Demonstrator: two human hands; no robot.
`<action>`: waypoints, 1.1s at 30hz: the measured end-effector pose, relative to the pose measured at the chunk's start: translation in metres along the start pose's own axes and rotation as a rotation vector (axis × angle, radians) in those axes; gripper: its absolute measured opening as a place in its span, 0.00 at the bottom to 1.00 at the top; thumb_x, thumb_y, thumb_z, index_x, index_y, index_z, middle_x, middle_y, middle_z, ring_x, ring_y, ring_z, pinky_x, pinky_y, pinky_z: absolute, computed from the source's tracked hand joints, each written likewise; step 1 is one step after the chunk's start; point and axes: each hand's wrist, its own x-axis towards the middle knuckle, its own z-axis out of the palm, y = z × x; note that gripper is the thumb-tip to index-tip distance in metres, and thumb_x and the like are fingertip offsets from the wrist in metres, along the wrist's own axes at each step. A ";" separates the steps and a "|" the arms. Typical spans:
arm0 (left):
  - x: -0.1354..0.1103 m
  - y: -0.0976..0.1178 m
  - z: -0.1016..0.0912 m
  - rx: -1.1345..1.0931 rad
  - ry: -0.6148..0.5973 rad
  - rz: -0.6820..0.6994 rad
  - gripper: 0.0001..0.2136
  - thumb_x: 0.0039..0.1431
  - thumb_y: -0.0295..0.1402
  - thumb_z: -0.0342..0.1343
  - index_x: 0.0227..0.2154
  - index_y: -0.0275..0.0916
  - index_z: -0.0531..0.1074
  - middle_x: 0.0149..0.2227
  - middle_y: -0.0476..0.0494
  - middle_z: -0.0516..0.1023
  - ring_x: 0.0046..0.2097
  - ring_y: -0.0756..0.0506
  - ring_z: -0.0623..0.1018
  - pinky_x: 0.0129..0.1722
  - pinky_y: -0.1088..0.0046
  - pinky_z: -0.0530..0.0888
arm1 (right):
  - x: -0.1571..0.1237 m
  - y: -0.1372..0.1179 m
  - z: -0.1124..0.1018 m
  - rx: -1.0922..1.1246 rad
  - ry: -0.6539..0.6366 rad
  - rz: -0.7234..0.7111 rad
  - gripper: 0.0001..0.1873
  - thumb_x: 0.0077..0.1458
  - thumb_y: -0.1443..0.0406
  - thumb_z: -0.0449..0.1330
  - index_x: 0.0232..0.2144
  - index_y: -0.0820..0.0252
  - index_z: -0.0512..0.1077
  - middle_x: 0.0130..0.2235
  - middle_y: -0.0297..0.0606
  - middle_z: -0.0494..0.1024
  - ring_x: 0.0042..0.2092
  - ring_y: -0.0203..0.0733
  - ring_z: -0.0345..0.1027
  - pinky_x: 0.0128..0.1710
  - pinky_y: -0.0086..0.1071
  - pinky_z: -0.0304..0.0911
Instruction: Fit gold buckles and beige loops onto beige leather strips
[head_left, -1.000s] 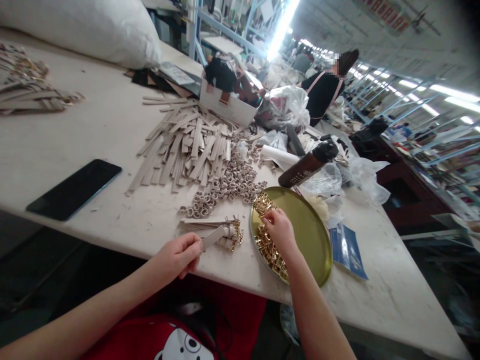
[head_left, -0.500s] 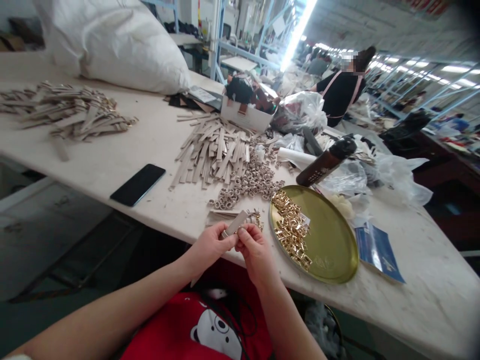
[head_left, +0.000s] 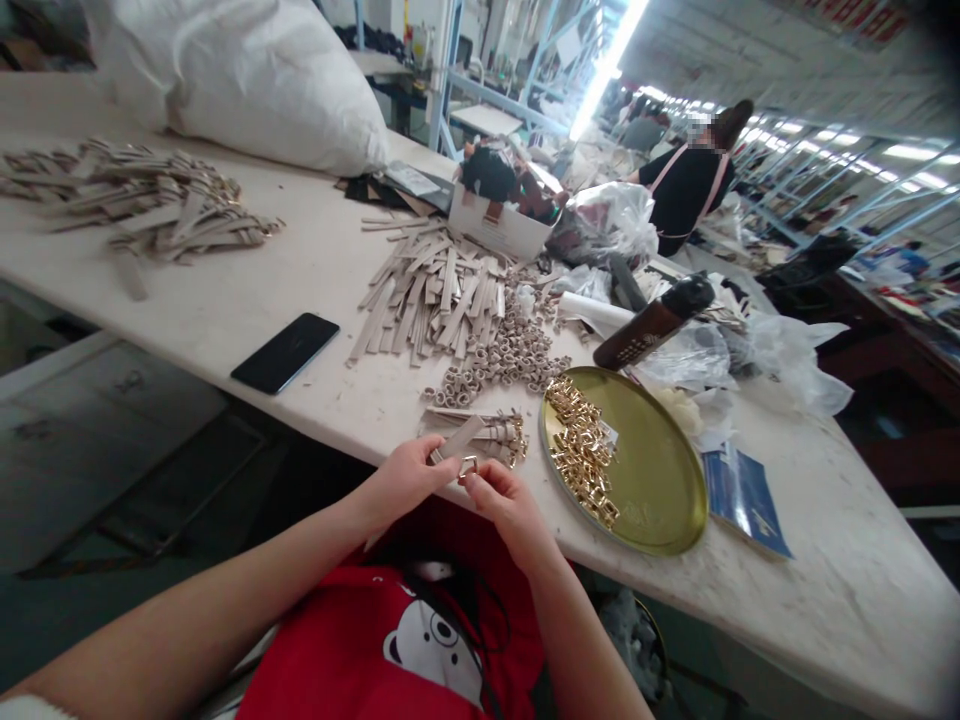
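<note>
My left hand (head_left: 415,480) is closed on a beige strap (head_left: 459,440) whose end sticks up past the fingers. Close beside it, my right hand (head_left: 504,498) pinches a small gold buckle (head_left: 468,467) between thumb and fingers. Whether strap and buckle are joined I cannot tell. Just beyond the hands lies a stack of beige straps with buckles (head_left: 491,432). To the right, a round gold-coloured tray (head_left: 660,480) holds a heap of gold buckles (head_left: 581,450). Small beige loops (head_left: 510,355) and a pile of loose straps (head_left: 427,300) lie farther back.
A phone (head_left: 285,352) lies left of my hands. More straps (head_left: 165,205) and a white sack (head_left: 247,80) are farther left. A dark bottle (head_left: 652,322), a filled box (head_left: 499,225), plastic bags (head_left: 795,360) and a blue packet (head_left: 746,500) occupy the right side. A person (head_left: 690,185) stands beyond.
My hands have drawn slightly apart and lower, and the buckle in my right fingers now shows plainly. The view has shifted a little. The strap stays in my left hand.
</note>
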 end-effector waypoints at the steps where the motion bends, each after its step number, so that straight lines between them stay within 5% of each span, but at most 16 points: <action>1: 0.001 0.000 -0.001 -0.055 -0.031 -0.047 0.09 0.48 0.37 0.50 0.25 0.36 0.67 0.18 0.56 0.60 0.21 0.54 0.59 0.20 0.80 0.56 | -0.002 -0.001 -0.003 -0.019 -0.034 -0.028 0.10 0.49 0.59 0.57 0.24 0.60 0.69 0.27 0.31 0.66 0.30 0.34 0.59 0.31 0.28 0.55; 5: 0.003 -0.002 -0.003 -0.267 -0.131 -0.191 0.10 0.47 0.39 0.51 0.28 0.36 0.66 0.15 0.59 0.54 0.17 0.56 0.53 0.16 0.80 0.49 | -0.008 -0.001 -0.009 -0.029 -0.118 -0.132 0.04 0.49 0.64 0.58 0.26 0.58 0.72 0.36 0.35 0.70 0.40 0.38 0.63 0.41 0.32 0.57; 10: 0.004 -0.004 0.000 -0.365 -0.263 -0.261 0.09 0.46 0.36 0.52 0.28 0.36 0.64 0.16 0.59 0.52 0.17 0.57 0.51 0.15 0.80 0.46 | -0.006 0.003 -0.002 0.161 0.025 -0.100 0.08 0.46 0.67 0.60 0.32 0.55 0.70 0.34 0.32 0.71 0.36 0.35 0.65 0.37 0.29 0.60; 16: 0.003 -0.005 -0.002 -0.189 -0.281 -0.135 0.14 0.52 0.44 0.48 0.30 0.36 0.64 0.18 0.58 0.59 0.18 0.56 0.54 0.16 0.81 0.50 | 0.002 0.007 0.000 0.487 0.148 0.066 0.07 0.42 0.65 0.64 0.28 0.58 0.70 0.23 0.27 0.70 0.25 0.29 0.63 0.28 0.25 0.62; 22: 0.000 -0.017 -0.013 0.135 -0.262 0.014 0.14 0.56 0.42 0.43 0.27 0.36 0.66 0.20 0.54 0.63 0.23 0.53 0.63 0.22 0.79 0.59 | 0.009 0.007 0.005 0.916 0.293 0.242 0.13 0.36 0.67 0.68 0.28 0.58 0.70 0.28 0.27 0.72 0.25 0.26 0.64 0.28 0.21 0.64; 27: -0.004 -0.010 -0.007 0.231 -0.235 0.100 0.10 0.56 0.36 0.44 0.28 0.36 0.68 0.26 0.50 0.70 0.30 0.50 0.68 0.29 0.77 0.63 | -0.001 0.010 0.022 0.803 0.201 0.191 0.10 0.41 0.65 0.65 0.28 0.59 0.70 0.26 0.27 0.71 0.25 0.27 0.62 0.27 0.23 0.63; 33: -0.007 -0.009 0.001 0.046 -0.207 0.036 0.08 0.53 0.35 0.46 0.27 0.37 0.63 0.24 0.52 0.66 0.27 0.51 0.66 0.25 0.78 0.62 | -0.012 0.015 0.032 0.546 0.287 0.003 0.07 0.48 0.62 0.60 0.26 0.59 0.66 0.23 0.27 0.70 0.26 0.31 0.62 0.30 0.27 0.60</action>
